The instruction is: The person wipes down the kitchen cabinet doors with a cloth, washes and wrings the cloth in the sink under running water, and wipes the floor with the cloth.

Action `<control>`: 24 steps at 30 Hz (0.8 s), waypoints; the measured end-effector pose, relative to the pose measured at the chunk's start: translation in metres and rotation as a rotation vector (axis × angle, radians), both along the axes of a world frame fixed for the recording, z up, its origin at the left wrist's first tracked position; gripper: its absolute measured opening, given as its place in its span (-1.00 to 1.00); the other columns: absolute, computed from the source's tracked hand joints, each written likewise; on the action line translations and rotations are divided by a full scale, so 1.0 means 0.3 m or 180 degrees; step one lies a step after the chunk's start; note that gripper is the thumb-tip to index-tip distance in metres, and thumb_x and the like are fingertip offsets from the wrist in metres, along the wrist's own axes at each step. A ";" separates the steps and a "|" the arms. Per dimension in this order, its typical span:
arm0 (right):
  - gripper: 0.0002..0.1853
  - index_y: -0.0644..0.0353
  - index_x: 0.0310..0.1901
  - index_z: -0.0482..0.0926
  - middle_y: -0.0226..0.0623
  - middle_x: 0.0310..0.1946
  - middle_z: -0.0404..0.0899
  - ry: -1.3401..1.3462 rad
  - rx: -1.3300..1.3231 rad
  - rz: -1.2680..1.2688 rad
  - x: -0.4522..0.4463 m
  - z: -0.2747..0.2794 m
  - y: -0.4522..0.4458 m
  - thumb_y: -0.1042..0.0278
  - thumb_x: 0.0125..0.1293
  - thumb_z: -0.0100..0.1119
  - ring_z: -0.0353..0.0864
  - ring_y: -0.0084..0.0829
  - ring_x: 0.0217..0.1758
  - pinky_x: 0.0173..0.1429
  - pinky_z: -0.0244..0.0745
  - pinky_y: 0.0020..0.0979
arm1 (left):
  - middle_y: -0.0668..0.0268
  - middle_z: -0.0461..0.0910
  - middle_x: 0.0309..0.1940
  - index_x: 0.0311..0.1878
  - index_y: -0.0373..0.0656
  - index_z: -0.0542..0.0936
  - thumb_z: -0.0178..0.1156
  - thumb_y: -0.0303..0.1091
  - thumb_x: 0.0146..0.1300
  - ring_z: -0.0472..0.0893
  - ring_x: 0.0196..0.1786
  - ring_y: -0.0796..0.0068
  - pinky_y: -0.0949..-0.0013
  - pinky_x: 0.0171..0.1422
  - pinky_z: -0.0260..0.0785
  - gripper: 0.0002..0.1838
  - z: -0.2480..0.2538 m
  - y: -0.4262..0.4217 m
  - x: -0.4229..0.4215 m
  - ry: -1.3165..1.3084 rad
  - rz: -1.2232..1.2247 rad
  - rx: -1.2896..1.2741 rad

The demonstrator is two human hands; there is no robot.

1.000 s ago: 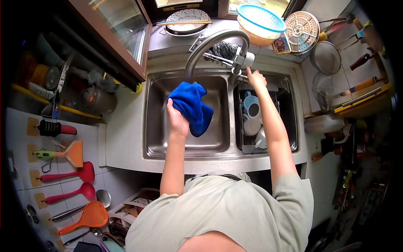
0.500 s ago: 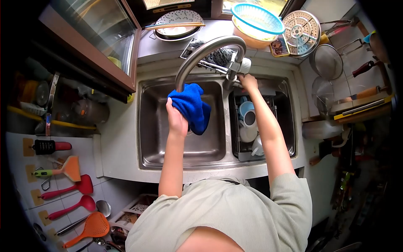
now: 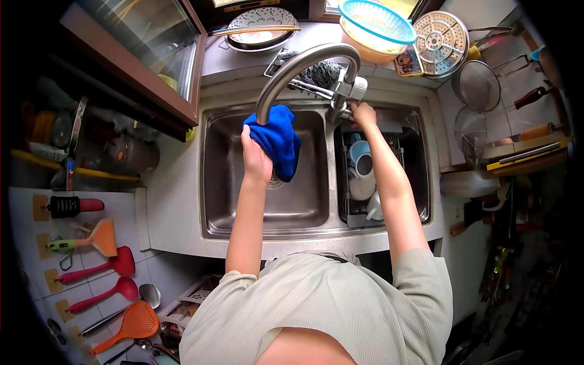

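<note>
My left hand (image 3: 257, 157) holds a bunched blue cloth (image 3: 280, 143) over the left sink basin (image 3: 237, 207), right beneath the mouth of the curved metal faucet (image 3: 304, 58). No water stream can be made out. My right hand (image 3: 363, 114) is closed at the lever low on the faucet's base, its fingertips partly hidden. Below my right forearm, a dish rack with a light-blue mug (image 3: 359, 152) and white cups (image 3: 362, 185) sits in the right basin.
Behind the sink are a speckled bowl (image 3: 261, 23) with chopsticks, a blue basket (image 3: 377, 24) and a round steamer plate (image 3: 439, 42). Strainers (image 3: 476, 86) hang at the right. Red and orange utensils (image 3: 139, 319) hang at the lower left. An open window frame (image 3: 194, 91) juts in.
My right hand has moved down from beside the white faucet knob to the lever. The blue cloth has come up under the faucet mouth in my left hand. The view has shifted slightly.
</note>
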State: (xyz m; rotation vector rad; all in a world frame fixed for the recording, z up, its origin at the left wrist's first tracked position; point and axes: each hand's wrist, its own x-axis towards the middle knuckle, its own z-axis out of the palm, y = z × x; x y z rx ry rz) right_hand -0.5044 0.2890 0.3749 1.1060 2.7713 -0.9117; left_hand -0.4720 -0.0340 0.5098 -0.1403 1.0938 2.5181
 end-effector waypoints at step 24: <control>-0.37 0.36 -0.25 0.62 -0.08 -0.48 0.63 -0.0388 -0.0525 0.0682 0.171 0.434 -0.220 -0.19 0.33 -0.12 0.68 -0.38 -0.53 -0.36 0.58 -0.39 | 0.13 0.44 0.14 0.25 -0.21 0.30 -0.43 0.00 0.43 0.42 0.20 0.20 0.16 0.36 0.20 -0.43 -0.067 -0.056 -0.016 -0.0185 0.0122 0.0261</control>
